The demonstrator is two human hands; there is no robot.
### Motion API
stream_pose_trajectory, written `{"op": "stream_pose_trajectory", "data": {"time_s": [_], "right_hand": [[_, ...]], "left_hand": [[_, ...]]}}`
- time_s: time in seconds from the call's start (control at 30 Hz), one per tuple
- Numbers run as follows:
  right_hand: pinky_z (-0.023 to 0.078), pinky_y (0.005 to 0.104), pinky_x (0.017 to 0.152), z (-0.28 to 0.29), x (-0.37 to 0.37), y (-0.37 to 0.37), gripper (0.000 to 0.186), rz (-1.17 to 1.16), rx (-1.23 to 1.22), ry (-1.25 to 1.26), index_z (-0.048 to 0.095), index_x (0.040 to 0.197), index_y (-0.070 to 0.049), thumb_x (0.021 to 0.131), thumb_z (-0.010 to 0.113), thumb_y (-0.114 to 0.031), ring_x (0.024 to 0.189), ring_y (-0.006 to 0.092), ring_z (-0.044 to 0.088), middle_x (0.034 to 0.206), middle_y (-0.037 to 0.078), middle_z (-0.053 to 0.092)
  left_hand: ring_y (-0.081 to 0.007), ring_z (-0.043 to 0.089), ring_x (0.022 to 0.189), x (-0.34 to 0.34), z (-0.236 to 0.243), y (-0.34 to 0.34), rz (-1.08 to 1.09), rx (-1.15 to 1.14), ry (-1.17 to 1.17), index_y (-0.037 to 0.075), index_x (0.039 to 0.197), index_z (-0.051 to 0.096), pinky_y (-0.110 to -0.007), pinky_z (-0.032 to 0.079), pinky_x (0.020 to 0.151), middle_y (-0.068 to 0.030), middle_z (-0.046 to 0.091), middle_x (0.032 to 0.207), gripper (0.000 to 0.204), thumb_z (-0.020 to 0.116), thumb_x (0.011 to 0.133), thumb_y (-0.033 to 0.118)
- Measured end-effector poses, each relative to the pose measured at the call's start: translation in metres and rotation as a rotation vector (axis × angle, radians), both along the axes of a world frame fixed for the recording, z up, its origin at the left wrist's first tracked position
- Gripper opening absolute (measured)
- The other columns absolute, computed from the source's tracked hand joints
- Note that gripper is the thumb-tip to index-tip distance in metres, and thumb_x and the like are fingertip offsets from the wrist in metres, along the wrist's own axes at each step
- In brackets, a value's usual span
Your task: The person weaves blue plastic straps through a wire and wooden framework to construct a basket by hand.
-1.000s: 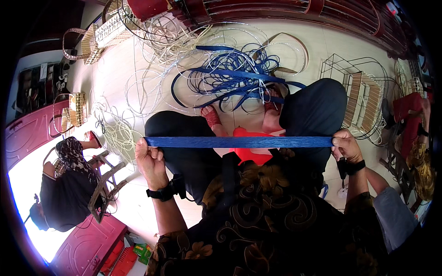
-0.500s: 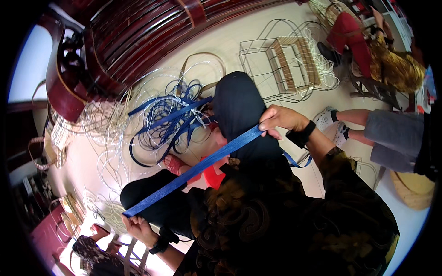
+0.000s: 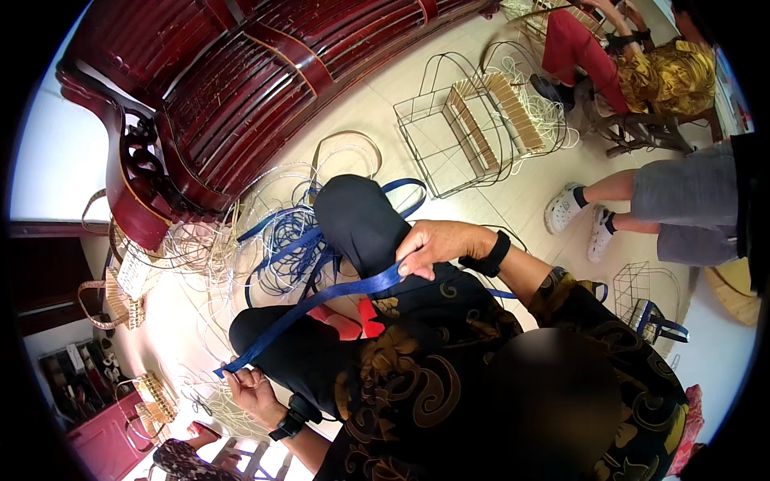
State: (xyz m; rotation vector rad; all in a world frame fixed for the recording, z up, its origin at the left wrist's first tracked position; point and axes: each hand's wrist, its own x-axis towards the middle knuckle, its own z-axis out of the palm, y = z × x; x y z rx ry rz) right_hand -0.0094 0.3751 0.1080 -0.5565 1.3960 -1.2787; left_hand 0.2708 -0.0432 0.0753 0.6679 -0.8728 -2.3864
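Note:
A flat blue woven strap (image 3: pixel 317 300) runs slackly across my lap, between my black-clad knees. My left hand (image 3: pixel 253 394) is closed on its lower-left end, fingers pinched. Higher up, beside my right knee, my right hand (image 3: pixel 433 248) grips the other end between thumb and fingers. Beyond the knees lies a tangled pile of blue straps (image 3: pixel 285 232) and pale cord (image 3: pixel 192 248) on the floor. A bit of a red plastic object (image 3: pixel 370 321) shows under my legs.
A dark red wooden bench (image 3: pixel 224 96) spans the top. Wire basket frames (image 3: pixel 425 144) stand right of the pile. A seated person (image 3: pixel 658 72) and a standing person's legs (image 3: pixel 674 192) are at right. Woven baskets (image 3: pixel 152 401) sit at left, near another person (image 3: pixel 180 457).
The view has turned and shifted. The strap, stretched straight earlier, now sags in a curve, and my right hand has come somewhat closer to my left one.

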Motion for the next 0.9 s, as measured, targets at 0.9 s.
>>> {"op": "stream_pose_trajectory", "data": {"time_s": [0.9], "right_hand": [[0.046,0.0226,0.057,0.043,0.06,-0.007,0.019,-0.06,-0.023,0.328,0.068,0.087,-0.003,0.091,0.059,-0.02,0.06,0.0085,0.061,0.065,0.001,0.065]], "left_hand": [[-0.0081,0.034,0.051,-0.007,0.066,0.074,0.017,-0.083,-0.003,0.012,0.074,0.056,-0.026,0.028,0.051,0.0041,0.051,0.062,0.021,0.057,0.095,0.013]]}}
